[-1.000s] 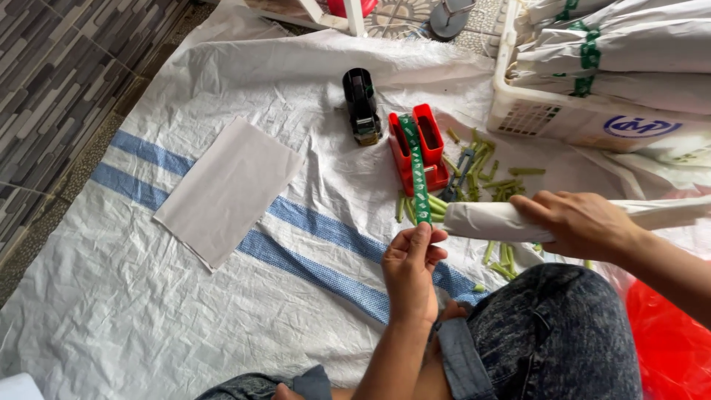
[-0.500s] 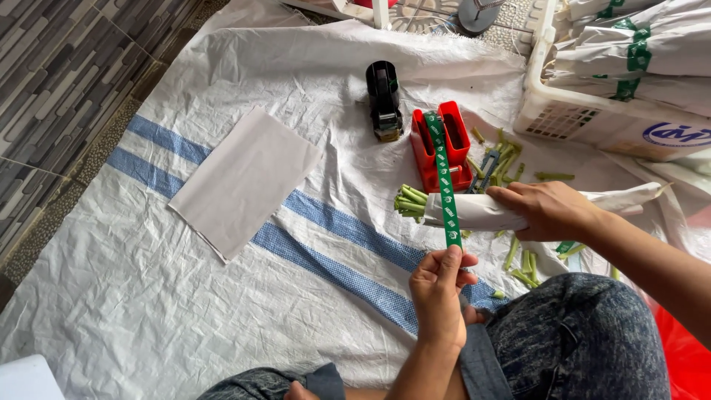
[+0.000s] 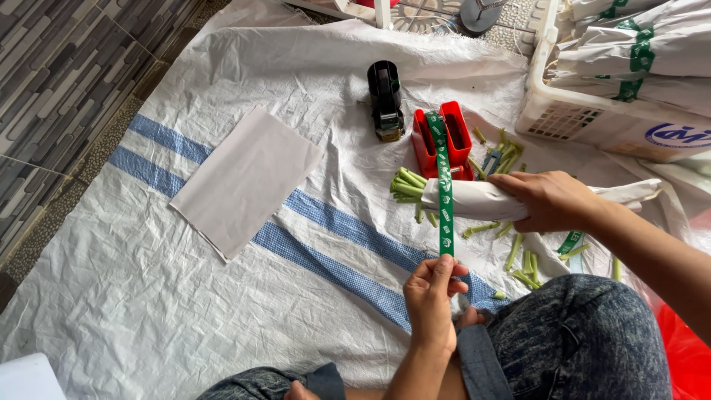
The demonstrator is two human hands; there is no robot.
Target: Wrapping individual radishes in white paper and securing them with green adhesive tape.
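At centre frame, the left hand pinches green printed tape from a red dispenser; the right hand grips a white paper-wrapped stem bundle (contents mostly hidden).

Your left hand has drawn the green tape farther from the red dispenser, across the paper-wrapped bundle.

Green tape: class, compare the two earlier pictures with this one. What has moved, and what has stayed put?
The left hand has drawn the green tape further out of the red dispenser, towards the body. The right hand has brought the paper-wrapped bundle under the strip. Both grips unchanged; black dispenser, paper sheet and basket stayed.
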